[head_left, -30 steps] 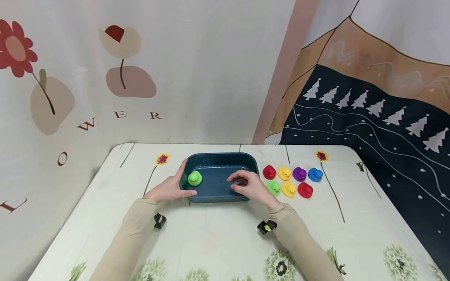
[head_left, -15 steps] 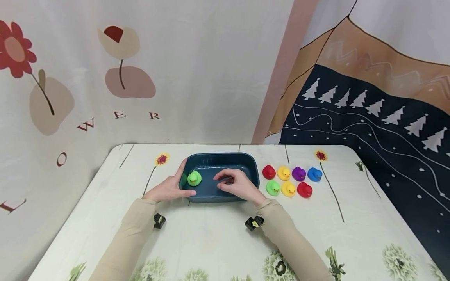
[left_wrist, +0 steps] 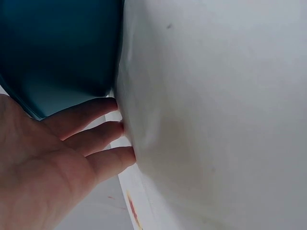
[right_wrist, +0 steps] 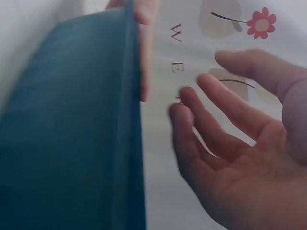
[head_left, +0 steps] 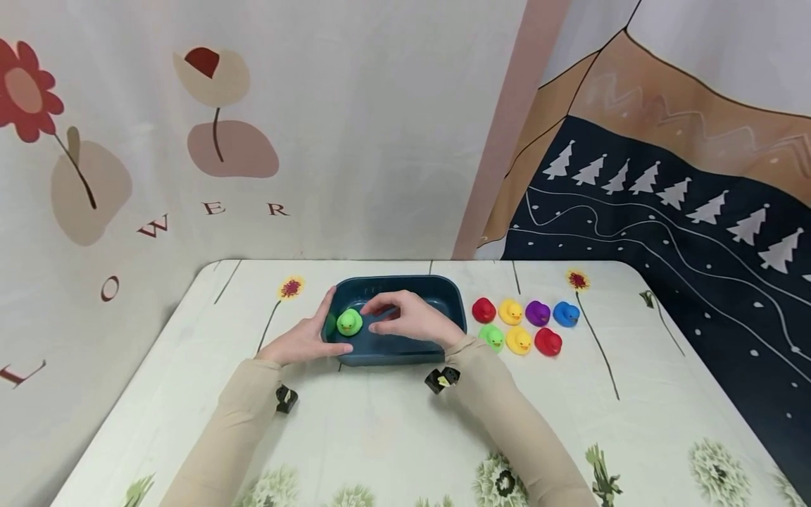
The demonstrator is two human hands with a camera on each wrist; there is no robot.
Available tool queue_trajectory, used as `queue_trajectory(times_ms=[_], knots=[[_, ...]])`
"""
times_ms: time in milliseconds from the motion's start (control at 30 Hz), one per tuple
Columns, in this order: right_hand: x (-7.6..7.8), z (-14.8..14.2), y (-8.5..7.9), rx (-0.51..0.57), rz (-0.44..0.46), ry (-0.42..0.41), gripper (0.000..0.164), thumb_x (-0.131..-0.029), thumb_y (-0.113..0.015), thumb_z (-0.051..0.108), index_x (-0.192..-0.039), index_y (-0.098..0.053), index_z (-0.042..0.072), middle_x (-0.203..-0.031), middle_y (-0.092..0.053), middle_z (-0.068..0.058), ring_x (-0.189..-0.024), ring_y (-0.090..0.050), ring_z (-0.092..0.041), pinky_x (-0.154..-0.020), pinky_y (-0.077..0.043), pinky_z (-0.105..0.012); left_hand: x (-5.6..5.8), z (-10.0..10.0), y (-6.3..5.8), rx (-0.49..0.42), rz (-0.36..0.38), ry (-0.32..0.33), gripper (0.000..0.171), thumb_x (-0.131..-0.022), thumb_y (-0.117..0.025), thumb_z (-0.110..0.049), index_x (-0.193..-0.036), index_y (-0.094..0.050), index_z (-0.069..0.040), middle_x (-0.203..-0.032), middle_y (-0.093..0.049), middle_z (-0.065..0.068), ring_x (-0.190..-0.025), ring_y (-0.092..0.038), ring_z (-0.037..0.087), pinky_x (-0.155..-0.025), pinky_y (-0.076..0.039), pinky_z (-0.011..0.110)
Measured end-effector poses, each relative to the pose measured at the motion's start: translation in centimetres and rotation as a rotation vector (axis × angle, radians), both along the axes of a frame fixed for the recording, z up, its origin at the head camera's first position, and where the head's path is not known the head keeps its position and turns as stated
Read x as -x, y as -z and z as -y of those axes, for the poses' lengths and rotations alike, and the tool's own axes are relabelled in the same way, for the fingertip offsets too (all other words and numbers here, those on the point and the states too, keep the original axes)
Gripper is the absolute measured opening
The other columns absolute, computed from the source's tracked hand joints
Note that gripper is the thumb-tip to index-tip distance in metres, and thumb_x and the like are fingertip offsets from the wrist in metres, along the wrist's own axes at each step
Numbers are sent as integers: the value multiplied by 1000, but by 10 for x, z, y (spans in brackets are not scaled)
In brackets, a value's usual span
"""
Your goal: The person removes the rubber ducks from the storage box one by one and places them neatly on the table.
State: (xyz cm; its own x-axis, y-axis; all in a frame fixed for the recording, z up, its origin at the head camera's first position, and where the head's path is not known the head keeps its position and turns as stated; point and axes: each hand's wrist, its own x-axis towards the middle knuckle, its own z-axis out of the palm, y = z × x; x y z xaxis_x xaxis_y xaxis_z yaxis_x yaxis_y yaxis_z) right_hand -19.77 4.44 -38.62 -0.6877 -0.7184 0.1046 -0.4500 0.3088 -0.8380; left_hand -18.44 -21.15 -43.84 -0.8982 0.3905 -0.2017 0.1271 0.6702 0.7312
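Note:
In the head view, a dark teal basin (head_left: 405, 359) stands on the table with a green rubber duck (head_left: 350, 322) inside at its left end. My left hand (head_left: 304, 341) rests against the basin's left end, thumb at the near rim and index finger at the far left corner; the left wrist view shows several fingers (left_wrist: 93, 140) extended outside the wall. Over the basin hovers my right hand (head_left: 412, 318), holding nothing, its fingertips a little right of the green duck. In the right wrist view the fingers are loosely bent and apart above the teal wall (right_wrist: 127, 143).
Right of the basin, two rows of rubber ducks lie on the table: red (head_left: 483, 310), yellow (head_left: 510, 311), purple (head_left: 537, 313) and blue (head_left: 566, 314) behind; green (head_left: 491, 338), yellow (head_left: 519, 341) and red (head_left: 548, 342) in front. A patterned curtain (head_left: 380, 141) hangs behind.
My right hand has moved left across the basin, from its right side toward the green duck inside. My left hand, the basin and the ducks have stayed in place.

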Motion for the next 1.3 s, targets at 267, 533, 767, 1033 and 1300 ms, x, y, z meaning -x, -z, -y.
queue_trajectory(times_ms=[267,533,767,1033,1300], knots=[[23,11,-16,-57,44,-158,33,-92,-63,5,-124,-60,-3,-123,-60,-19,-109,-58,-24,-92,-47,-27,3,3,2,-5,-9,22,115,-84,-72,-45,-153,17,-21,-130,-53,26,-115,-53,38,-97,-39,59],[48,19,-11,-92,72,-189,34,-93,-62,6,-126,-59,-5,-122,-60,-19,-104,-58,-15,-89,-47,-23,4,3,0,12,-13,28,115,-84,-72,-46,-153,17,-20,-135,-47,30,-117,-52,40,-98,-40,58],[65,26,-4,-63,110,-231,32,-95,-59,3,-125,-58,-8,-118,-60,-23,-103,-59,-20,-88,-48,-25,5,3,0,23,-16,24,115,-84,-72,-46,-153,16,-19,-136,-47,29,-118,-51,39,-98,-39,57],[78,31,6,-86,141,-233,31,-95,-58,2,-125,-60,-6,-117,-61,-23,-99,-59,-18,-87,-49,-25,6,2,1,7,-10,27,115,-84,-72,-46,-153,16,-20,-140,-42,30,-120,-49,41,-100,-37,59],[82,34,24,-114,176,-220,31,-94,-59,2,-124,-61,-5,-111,-64,-16,-94,-59,-15,-87,-50,-32,4,4,3,4,-17,27,116,-83,-73,-45,-153,16,-21,-135,-46,33,-117,-51,41,-99,-38,58]])
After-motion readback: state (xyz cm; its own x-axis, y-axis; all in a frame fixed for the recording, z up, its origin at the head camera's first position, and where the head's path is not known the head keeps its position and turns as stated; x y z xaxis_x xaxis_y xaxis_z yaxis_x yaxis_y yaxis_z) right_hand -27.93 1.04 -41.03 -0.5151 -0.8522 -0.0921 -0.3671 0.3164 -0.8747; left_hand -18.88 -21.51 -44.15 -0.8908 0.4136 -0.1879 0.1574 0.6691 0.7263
